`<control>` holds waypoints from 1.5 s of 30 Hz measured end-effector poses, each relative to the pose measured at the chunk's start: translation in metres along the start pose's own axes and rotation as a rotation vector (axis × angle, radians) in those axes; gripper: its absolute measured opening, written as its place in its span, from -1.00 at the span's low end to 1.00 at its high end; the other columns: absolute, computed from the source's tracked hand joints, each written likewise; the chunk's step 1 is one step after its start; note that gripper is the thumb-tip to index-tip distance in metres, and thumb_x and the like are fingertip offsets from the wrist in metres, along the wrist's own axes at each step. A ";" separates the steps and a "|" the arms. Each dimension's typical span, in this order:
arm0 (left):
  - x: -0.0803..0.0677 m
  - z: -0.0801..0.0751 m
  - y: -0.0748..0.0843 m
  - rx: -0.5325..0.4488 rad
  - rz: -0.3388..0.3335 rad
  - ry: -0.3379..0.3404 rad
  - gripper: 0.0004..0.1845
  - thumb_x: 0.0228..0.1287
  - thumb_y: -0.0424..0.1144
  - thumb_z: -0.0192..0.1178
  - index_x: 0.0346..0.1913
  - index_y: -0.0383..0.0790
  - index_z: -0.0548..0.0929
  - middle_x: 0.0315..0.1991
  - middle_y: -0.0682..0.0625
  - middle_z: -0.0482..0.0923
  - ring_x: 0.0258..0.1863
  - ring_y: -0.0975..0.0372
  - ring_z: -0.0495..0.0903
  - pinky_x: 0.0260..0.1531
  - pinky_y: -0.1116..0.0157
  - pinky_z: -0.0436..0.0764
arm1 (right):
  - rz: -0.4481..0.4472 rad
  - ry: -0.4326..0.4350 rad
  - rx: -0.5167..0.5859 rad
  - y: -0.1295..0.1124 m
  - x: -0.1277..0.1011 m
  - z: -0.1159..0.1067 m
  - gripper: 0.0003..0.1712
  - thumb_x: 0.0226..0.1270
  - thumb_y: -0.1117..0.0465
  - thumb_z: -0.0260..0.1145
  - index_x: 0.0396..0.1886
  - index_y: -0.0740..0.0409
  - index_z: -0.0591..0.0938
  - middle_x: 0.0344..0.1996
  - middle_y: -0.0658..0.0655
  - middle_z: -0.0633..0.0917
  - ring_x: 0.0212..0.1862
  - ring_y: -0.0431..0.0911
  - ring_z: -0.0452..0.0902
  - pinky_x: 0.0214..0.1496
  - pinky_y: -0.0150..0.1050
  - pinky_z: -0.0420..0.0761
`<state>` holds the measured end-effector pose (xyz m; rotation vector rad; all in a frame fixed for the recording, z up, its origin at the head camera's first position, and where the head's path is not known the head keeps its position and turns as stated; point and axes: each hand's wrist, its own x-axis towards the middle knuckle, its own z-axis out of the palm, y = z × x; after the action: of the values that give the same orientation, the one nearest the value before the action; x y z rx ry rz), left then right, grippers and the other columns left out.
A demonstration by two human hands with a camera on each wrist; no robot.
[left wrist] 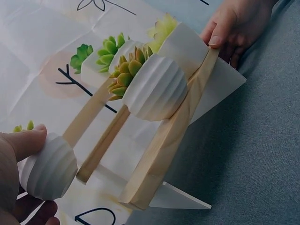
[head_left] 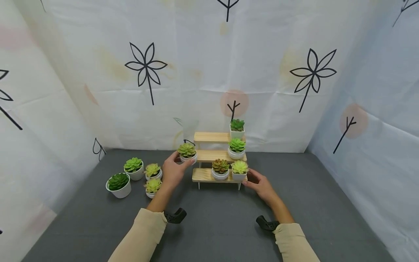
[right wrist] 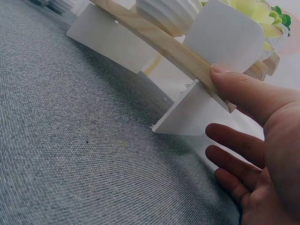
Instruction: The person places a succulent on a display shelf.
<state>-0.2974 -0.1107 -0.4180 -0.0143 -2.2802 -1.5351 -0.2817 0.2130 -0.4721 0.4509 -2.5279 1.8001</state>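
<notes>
Head view: left hand [head_left: 172, 171] grips a small white ribbed pot [head_left: 188, 158] with a green succulent, thumb and fingers curled round it, holding it at the left end of the middle shelf of a three-step wooden stand [head_left: 204, 175]. Whether the pot rests on the shelf or is just off it, cannot tell. Stand sits toward the back of a grey cloth table [head_left: 209, 218], close to the backdrop.

Right hand [head_left: 260, 183] at the stand's lower right corner; right wrist view shows the thumb [right wrist: 239, 89] pressed on the wooden edge of the bottom shelf, other fingers loosely straight beneath beside the white side panel [right wrist: 194, 112], closed round nothing.

On the stand: top shelf, right end, one square pot [head_left: 237, 129]; middle shelf, right end, one round pot [head_left: 236, 149]; bottom shelf, a reddish-green succulent [head_left: 220, 169] and, touching it at the right end, a yellow-green one in a square pot [head_left: 240, 171].

Toward the table's left edge, four more potted succulents [head_left: 134, 176] in a loose cluster, near the left forearm.

Backdrop: white sheet printed with black line flowers [head_left: 146, 69] and twigs. No brands, labels or readable writing visible.
</notes>
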 end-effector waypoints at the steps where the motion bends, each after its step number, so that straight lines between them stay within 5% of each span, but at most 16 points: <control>1: 0.001 0.001 0.001 -0.002 0.007 -0.001 -0.41 0.09 -0.11 0.46 0.19 -0.23 0.59 -0.05 -0.20 0.59 -0.05 0.01 0.53 -0.14 0.02 0.49 | 0.002 -0.001 0.004 -0.004 -0.002 0.000 -0.30 0.31 0.33 0.34 0.39 0.41 0.31 0.21 0.45 0.47 0.21 0.26 0.41 0.15 0.05 0.45; 6: 0.005 0.007 0.002 -0.020 0.017 -0.025 -0.41 0.08 -0.14 0.47 0.18 -0.26 0.58 -0.06 -0.19 0.59 -0.08 0.02 0.54 -0.20 0.08 0.50 | 0.008 -0.004 -0.003 -0.015 -0.005 0.000 -0.30 0.31 0.34 0.33 0.38 0.45 0.30 0.20 0.48 0.46 0.20 0.29 0.41 0.15 0.07 0.44; 18: 0.014 0.023 0.011 -0.015 0.007 -0.107 -0.31 0.10 -0.07 0.45 0.28 -0.24 0.51 0.00 -0.21 0.58 0.01 -0.01 0.55 -0.06 0.00 0.53 | -0.008 0.013 0.007 0.021 0.006 -0.001 -0.28 0.29 0.24 0.38 0.40 0.30 0.35 0.20 0.37 0.50 0.19 0.18 0.44 0.12 -0.06 0.48; 29: 0.012 0.024 0.008 -0.146 0.001 -0.082 -0.32 0.11 -0.23 0.46 0.30 -0.31 0.47 0.09 -0.23 0.54 0.08 -0.02 0.53 0.09 0.07 0.48 | -0.024 0.003 -0.001 0.006 0.001 0.000 -0.31 0.31 0.32 0.34 0.37 0.41 0.33 0.18 0.43 0.50 0.17 0.21 0.45 0.06 -0.12 0.51; 35: 0.013 0.019 0.003 -0.119 0.016 -0.082 -0.47 0.11 -0.25 0.46 0.16 -0.27 0.59 0.02 -0.16 0.59 0.02 0.04 0.55 0.06 0.11 0.49 | -0.028 -0.004 0.013 -0.010 -0.005 0.000 -0.32 0.30 0.34 0.34 0.36 0.46 0.33 0.17 0.47 0.49 0.16 0.26 0.45 0.07 -0.10 0.51; 45: 0.018 0.022 0.006 -0.010 0.086 -0.126 -0.63 0.16 -0.25 0.42 0.04 -0.24 0.67 -0.03 -0.09 0.64 -0.01 0.08 0.57 0.07 0.11 0.47 | -0.015 0.014 0.011 0.021 0.005 -0.001 -0.28 0.30 0.28 0.37 0.40 0.33 0.33 0.21 0.38 0.50 0.19 0.18 0.45 0.11 -0.08 0.49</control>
<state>-0.3198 -0.0928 -0.4139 -0.2156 -2.3357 -1.5408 -0.2918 0.2187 -0.4899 0.4542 -2.5003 1.8065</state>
